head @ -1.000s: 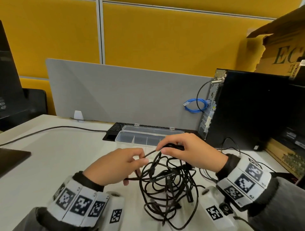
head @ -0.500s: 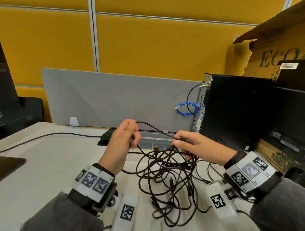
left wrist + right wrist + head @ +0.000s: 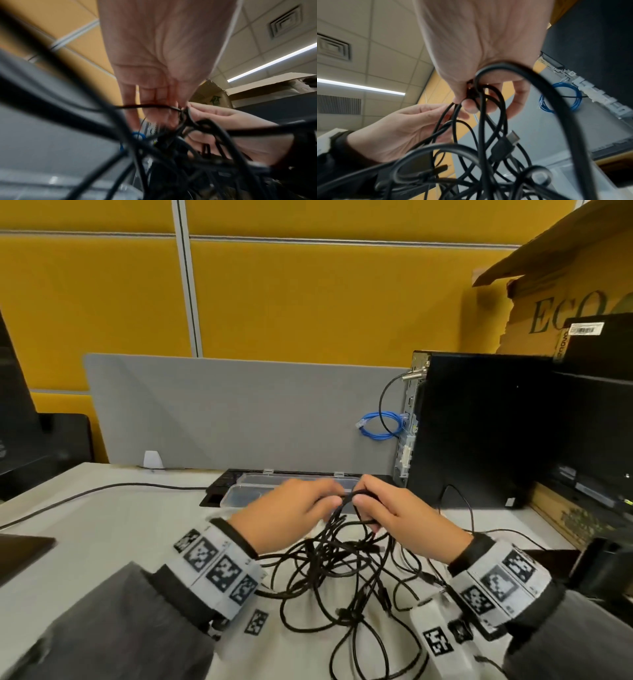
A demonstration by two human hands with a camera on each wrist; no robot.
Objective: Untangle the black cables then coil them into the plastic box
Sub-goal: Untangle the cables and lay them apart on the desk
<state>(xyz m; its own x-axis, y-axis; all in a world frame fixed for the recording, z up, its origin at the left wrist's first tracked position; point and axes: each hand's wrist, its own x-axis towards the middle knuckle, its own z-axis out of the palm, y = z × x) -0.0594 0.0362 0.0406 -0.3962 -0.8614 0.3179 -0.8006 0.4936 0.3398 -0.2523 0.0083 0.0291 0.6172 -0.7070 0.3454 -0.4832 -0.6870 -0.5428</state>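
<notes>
A tangle of black cables (image 3: 342, 573) lies on the white desk, its top loops lifted. My right hand (image 3: 360, 501) grips a bunch of loops between thumb and fingers; the right wrist view shows them in my right hand (image 3: 471, 97), with a plug (image 3: 502, 147) hanging below. My left hand (image 3: 330, 498) meets it from the left and pinches a thin strand, seen in the left wrist view in my left hand (image 3: 178, 108). The clear plastic box (image 3: 245, 492) sits just behind both hands, partly hidden by them.
A black keyboard (image 3: 222, 484) lies behind the box against the grey divider (image 3: 239, 412). A black computer tower (image 3: 479, 433) with a blue cable coil (image 3: 380, 424) stands at the right. One long black cable (image 3: 102, 489) runs across the desk at the left.
My left hand has come down and moved right until it meets the right hand. The strand that was stretched between the hands is now gathered at one point.
</notes>
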